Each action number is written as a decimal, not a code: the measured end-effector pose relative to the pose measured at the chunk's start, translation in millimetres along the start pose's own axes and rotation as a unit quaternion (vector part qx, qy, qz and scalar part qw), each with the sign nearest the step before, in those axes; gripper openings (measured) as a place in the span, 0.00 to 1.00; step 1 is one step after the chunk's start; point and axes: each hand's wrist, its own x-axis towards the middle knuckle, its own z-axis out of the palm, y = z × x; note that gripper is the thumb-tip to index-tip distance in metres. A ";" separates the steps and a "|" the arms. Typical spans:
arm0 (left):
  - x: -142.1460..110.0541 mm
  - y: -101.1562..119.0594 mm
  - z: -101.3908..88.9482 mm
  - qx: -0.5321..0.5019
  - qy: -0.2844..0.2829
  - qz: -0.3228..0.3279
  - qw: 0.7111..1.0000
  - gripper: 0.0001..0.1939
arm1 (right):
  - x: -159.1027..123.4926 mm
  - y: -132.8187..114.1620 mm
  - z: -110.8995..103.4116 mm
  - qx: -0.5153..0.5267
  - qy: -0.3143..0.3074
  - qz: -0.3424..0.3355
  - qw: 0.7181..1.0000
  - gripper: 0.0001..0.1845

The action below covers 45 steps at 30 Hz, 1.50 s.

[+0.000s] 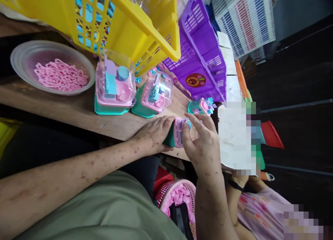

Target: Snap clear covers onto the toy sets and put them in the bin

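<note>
Near the table's front edge, a small toy box [179, 133] with a green base, pink rim and clear lid is tipped on its side between my hands. My left hand [154, 132] is wrapped round its green base. Closed on the clear lid, my right hand [201, 137] has the thumb on one side and fingers on the other. To the left stand a larger toy box [114, 87] and another toy box [153, 96], both with clear lids over blue and pink pieces. Behind my right hand is an open green box [201, 106] filled with small pieces.
A bowl [18, 63] of pink looped pieces sits at the left. A yellow basket [125, 21] and a purple basket [205, 59] line the back. Below the table is a pink basket [191, 188]. At the right, another person [260, 212] is beside white paper [231, 139].
</note>
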 end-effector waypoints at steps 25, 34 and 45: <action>1.0 46.3 -36.3 0.233 0.169 0.135 0.948 0.42 | 75.2 140.6 60.5 0.086 0.145 0.337 0.926 0.41; -27.8 43.4 19.8 -0.014 -0.054 0.143 0.988 0.52 | -20.4 163.4 42.6 0.246 -0.029 0.090 0.965 0.66; 11.2 0.8 64.3 -0.059 -0.069 0.112 0.990 0.58 | 78.5 212.6 -67.9 0.186 -0.067 -0.051 0.979 0.23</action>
